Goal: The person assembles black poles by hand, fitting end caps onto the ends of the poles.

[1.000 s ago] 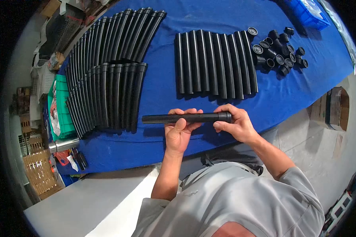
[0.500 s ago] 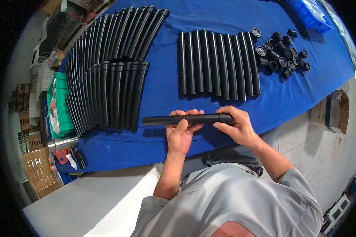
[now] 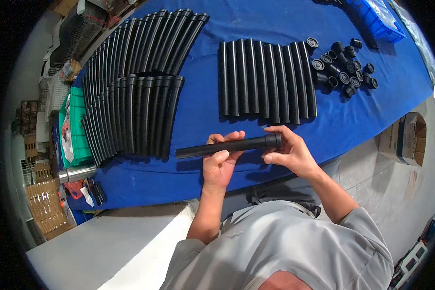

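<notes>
A black tube with a cap on its right end point(image 3: 249, 144) is held over the table's near part, its capped end tilted slightly up in view. My left hand point(image 3: 220, 164) grips the tube around its middle, thumb on the near side. At the capped end, my right hand point(image 3: 291, 153) is curved around the cap with thumb and fingers apart; the fingertips are at or very near it. Beyond my hands lies a row of uncapped black tubes point(image 3: 265, 79), and right of it a scatter of loose black caps point(image 3: 343, 77).
Many capped tubes point(image 3: 145, 113) lie in two rows at the left on the blue cloth point(image 3: 198, 101). A green bin point(image 3: 80, 130) and a metal cylinder point(image 3: 79, 173) are at the left edge. A blue crate point(image 3: 386, 31) stands at the far right; cardboard boxes point(image 3: 403, 137) are beyond the right edge.
The held tube has tilted, its capped end rising in view and its left end dropping. My right hand's fingers have spread wider around the cap.
</notes>
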Tool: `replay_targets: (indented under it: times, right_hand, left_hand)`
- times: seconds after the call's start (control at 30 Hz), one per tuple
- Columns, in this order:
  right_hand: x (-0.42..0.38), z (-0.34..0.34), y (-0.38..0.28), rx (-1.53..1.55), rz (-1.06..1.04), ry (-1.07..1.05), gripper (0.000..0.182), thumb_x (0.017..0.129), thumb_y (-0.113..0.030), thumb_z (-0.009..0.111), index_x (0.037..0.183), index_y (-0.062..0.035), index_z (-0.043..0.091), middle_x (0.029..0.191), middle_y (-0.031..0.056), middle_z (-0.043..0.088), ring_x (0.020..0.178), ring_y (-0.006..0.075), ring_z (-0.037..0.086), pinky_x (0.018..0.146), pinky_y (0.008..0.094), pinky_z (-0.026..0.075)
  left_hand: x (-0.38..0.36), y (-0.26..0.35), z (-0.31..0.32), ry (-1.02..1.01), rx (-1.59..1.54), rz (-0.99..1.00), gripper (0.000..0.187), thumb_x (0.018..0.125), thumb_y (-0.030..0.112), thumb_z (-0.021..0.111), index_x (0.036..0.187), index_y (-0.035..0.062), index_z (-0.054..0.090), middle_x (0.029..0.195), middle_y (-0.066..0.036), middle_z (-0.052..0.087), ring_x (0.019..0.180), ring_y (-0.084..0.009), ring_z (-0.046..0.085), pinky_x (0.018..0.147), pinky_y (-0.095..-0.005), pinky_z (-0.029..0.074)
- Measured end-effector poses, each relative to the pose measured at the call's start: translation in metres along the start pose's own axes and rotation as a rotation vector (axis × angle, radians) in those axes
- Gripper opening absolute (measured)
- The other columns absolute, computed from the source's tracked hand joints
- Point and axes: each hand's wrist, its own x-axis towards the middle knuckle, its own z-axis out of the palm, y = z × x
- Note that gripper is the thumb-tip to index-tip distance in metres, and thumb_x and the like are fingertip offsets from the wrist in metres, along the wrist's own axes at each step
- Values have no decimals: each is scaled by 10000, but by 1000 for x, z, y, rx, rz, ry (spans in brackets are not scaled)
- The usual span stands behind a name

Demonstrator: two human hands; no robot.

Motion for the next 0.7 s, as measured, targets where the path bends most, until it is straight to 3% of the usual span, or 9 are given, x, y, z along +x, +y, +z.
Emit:
replay_targets:
  times: [0.2,0.4,0.7]
  right_hand:
    - [6,8,-6,76,89,48,334,911,-86,786,1169,21,602,918,64,699,793,104,688,697,259,588]
    - [2,9,5,-42,-10,64,284,930,-100,767,1145,12,619,829,50,702,748,98,677,667,254,566]
    - [-2,13,6,-96,-33,109,281,903,-82,783,1128,2,638,862,62,696,780,88,657,683,260,542]
  left_hand:
    - [1,1,2,29,36,-66,318,874,-11,700,1158,59,578,1264,-251,661,1306,-437,575,1067,-548,546]
    - [-2,-2,-5,27,61,-49,286,883,-23,707,1133,56,595,1241,-246,672,1283,-436,594,1021,-534,583]
    - [-5,-1,-1,48,65,-55,296,870,-14,714,1134,47,594,1235,-253,673,1265,-429,607,1009,-542,589]
